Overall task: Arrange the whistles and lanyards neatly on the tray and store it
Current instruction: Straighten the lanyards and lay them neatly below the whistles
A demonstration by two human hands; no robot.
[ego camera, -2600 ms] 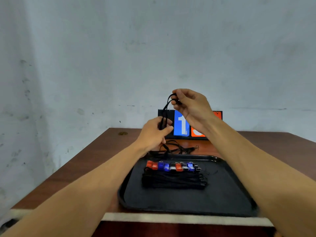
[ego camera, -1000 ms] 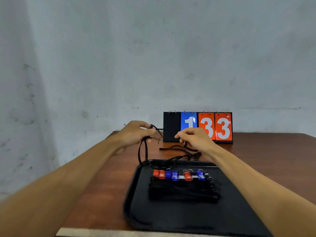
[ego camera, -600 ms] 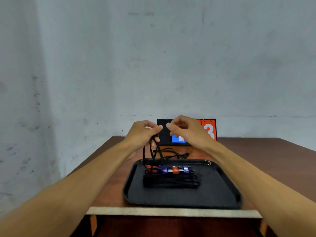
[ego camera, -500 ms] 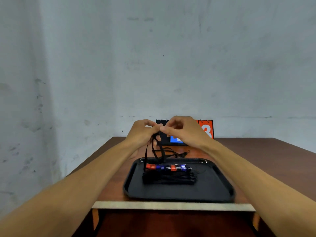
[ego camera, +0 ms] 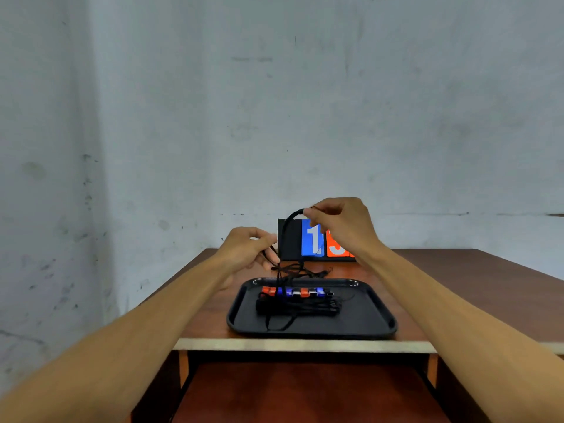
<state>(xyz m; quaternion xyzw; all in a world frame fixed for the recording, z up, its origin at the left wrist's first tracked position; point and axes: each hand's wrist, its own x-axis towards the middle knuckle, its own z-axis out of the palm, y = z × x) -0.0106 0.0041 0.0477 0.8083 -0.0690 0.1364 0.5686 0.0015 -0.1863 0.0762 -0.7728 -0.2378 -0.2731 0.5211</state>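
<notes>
From the head camera, a dark rectangular tray (ego camera: 375, 312) with rounded corners and a raised, glossy rim sits near the front edge of a reddish-brown wooden table (ego camera: 457, 276) with a pale edge strip. On the tray, small blocky whistles (ego camera: 294, 291) in red, blue and white lie side by side in a row. Just in front of them lies a flat bundle of thin black lanyards (ego camera: 300, 308), one loop trailing towards the tray's front rim. Behind the tray a flip scoreboard (ego camera: 311, 239) stands upright, with a black panel, a blue card showing a 1 and an orange card partly hidden. The wall behind is rough, stained plaster.

The left hand (ego camera: 247, 250) is curled nearly closed, its fingers pinching a black cord (ego camera: 285, 232) above the tray's back edge. The right hand (ego camera: 341, 224), raised higher, pinches the same cord's upper bend between thumb and fingertips. Below the hands, the cord runs down into a loose tangle on the table behind the tray.
</notes>
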